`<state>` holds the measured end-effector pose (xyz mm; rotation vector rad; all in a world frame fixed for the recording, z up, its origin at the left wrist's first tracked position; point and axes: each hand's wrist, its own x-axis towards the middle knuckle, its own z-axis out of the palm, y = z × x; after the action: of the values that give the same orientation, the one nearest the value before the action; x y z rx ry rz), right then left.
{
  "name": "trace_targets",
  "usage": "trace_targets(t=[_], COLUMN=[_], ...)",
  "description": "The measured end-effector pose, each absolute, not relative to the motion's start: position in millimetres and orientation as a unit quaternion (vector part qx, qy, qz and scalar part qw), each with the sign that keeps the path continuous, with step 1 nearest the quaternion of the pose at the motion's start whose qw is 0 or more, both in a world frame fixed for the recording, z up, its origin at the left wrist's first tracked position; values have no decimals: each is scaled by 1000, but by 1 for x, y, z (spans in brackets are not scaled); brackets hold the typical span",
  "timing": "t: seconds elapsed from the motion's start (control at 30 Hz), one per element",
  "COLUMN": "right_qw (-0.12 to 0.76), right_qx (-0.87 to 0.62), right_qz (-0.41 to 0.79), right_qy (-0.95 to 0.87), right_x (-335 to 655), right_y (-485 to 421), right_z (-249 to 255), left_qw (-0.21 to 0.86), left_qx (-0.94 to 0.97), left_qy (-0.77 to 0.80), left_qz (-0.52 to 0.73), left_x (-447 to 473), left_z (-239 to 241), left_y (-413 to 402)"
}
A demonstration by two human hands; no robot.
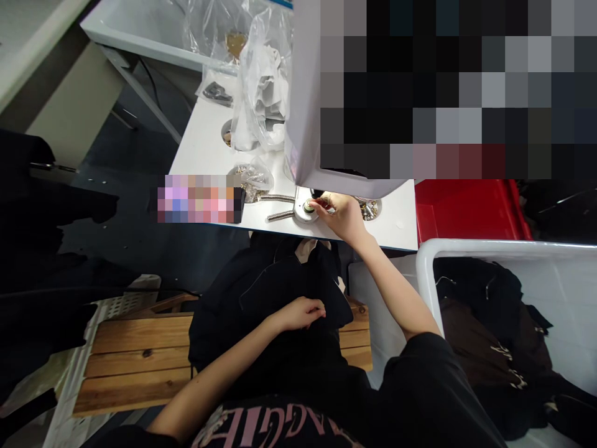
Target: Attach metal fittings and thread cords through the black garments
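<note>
My right hand (340,214) reaches over the white table. Its thumb and forefinger are pinched together at a small round die (308,206) on the machine base. Whatever lies between those fingertips is too small to make out. Two metal springs (278,198) stick out to the left of the base. Black cloth (275,280) is draped over my lap below the table edge. My left hand (302,312) rests on this cloth with curled, closed fingers; what they hold, if anything, is hidden.
The grey machine housing (303,93) rises above the die. Bowls of small metal parts (369,210) are set into the white tabletop (200,143), near plastic bags (261,81) and a phone (239,205). At right stand a red bin (466,211) and a white tub (429,249) holding dark garments (494,330).
</note>
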<state>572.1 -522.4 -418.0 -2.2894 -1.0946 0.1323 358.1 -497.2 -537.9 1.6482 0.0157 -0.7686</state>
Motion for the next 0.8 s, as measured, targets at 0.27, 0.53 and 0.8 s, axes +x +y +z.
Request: trace_targets(t=[0.27, 0.53, 0.8], right_qw=[306, 313, 406], right_qx=[-857, -852, -814], right_qz=[60, 73, 5], right_qy=[-410, -414, -415], right_x=[572, 575, 524], right_y=[-523, -525, -564], right_z=[-418, -418, -400], left_qw=[612, 606, 593], left_qx=[716, 721, 786], left_qy=[5, 5, 56], left_qz=[-335, -336, -163], left_x=[359, 360, 327], left_z=[-534, -535, -469], left_y=[-496, -497, -462])
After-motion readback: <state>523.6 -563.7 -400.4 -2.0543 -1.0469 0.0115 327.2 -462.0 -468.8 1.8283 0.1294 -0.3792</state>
